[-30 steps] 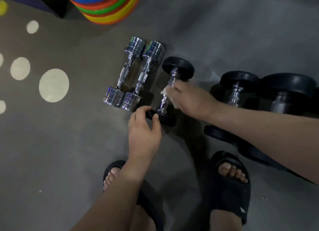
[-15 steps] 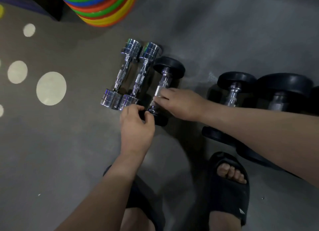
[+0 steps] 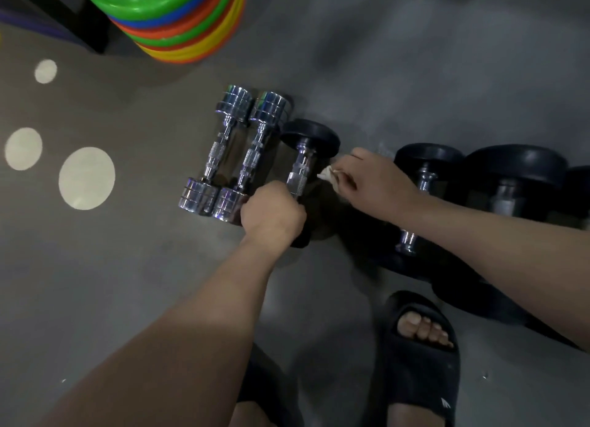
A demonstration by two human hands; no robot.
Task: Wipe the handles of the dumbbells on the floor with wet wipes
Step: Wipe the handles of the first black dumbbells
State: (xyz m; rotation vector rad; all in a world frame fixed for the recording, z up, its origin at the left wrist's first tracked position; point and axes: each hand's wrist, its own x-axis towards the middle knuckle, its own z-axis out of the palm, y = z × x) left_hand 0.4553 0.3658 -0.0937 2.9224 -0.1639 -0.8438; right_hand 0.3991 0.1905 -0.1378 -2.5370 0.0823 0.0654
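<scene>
A small black-headed dumbbell (image 3: 309, 139) lies on the grey floor, its knurled steel handle (image 3: 298, 179) bare in the middle. My left hand (image 3: 271, 214) grips the near end of that handle and covers the near head. My right hand (image 3: 376, 184) pinches a crumpled white wet wipe (image 3: 327, 173) just to the right of the handle, apart from it. Two chrome dumbbells (image 3: 223, 152) (image 3: 252, 158) lie side by side directly to the left.
Larger black dumbbells (image 3: 427, 161) (image 3: 517, 171) lie to the right, partly under my right forearm. A stack of coloured discs (image 3: 178, 17) stands at the back. My feet in black slides (image 3: 421, 356) are near the bottom. Pale round spots (image 3: 86, 177) mark the floor at left.
My right hand has come off the handle and moved right with the wipe. My left hand has shifted from the near head up onto the handle's near end.
</scene>
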